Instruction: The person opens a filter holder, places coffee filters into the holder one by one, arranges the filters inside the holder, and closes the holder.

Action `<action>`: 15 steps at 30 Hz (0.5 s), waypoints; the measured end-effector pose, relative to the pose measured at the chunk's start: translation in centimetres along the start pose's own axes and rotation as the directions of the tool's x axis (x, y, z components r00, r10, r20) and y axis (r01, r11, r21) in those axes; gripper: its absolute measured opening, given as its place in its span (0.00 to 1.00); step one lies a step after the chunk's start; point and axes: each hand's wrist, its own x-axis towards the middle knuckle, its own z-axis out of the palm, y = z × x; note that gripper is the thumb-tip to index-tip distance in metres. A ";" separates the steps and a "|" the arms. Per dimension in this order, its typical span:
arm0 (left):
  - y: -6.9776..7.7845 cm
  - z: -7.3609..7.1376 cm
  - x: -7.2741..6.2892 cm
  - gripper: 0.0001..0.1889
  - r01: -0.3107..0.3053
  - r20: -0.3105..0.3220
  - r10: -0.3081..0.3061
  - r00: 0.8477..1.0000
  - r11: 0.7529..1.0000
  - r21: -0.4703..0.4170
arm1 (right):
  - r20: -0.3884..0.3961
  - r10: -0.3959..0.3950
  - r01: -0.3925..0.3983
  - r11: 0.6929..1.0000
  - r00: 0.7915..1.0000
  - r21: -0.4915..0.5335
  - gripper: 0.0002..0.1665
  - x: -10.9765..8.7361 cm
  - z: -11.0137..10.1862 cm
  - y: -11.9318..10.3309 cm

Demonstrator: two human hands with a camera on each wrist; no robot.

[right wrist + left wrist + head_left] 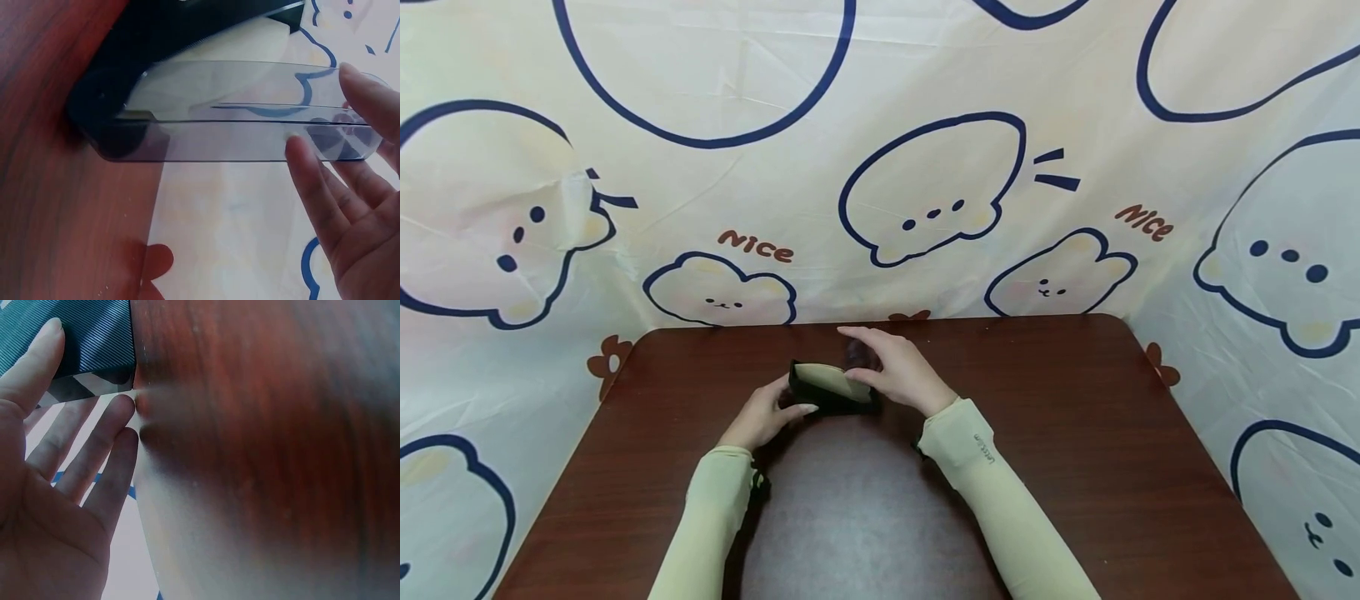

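Observation:
A black box (829, 400) with a ribbed face (100, 340) stands toward the far side of the brown table. Something cream-coloured and flat (240, 50) shows inside it. My left hand (762, 418) holds the box by its left end, thumb across the ribbed face and other fingers behind. From the box's right end a smoky clear lid (212, 140) swings out on a hinge (100, 100), raised away from the body. With thumb and fingertips my right hand (904, 367) pinches the lid near its free end.
The brown tabletop (1075, 458) has rounded far corners, and its back edge lies just beyond the box. A cream cloth (805, 192) with blue cartoon outlines hangs behind the table and along both sides.

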 end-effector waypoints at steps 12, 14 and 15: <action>0.2 -0.1 -0.1 0.33 0.002 -0.005 -0.002 1.000 1.000 -0.012 | 0.042 -0.023 0.027 0.994 0.999 -0.103 0.39 1.3 2.0 -0.7; 0.2 -0.1 -0.1 0.32 0.006 -0.001 -0.006 1.000 1.000 -0.019 | 0.049 -0.020 0.025 0.993 0.999 -0.113 0.39 1.4 2.3 -0.9; 0.2 0.0 0.0 0.32 0.008 0.001 -0.008 1.000 1.000 -0.021 | 0.053 -0.022 0.028 0.993 0.998 -0.118 0.39 1.5 2.5 -1.0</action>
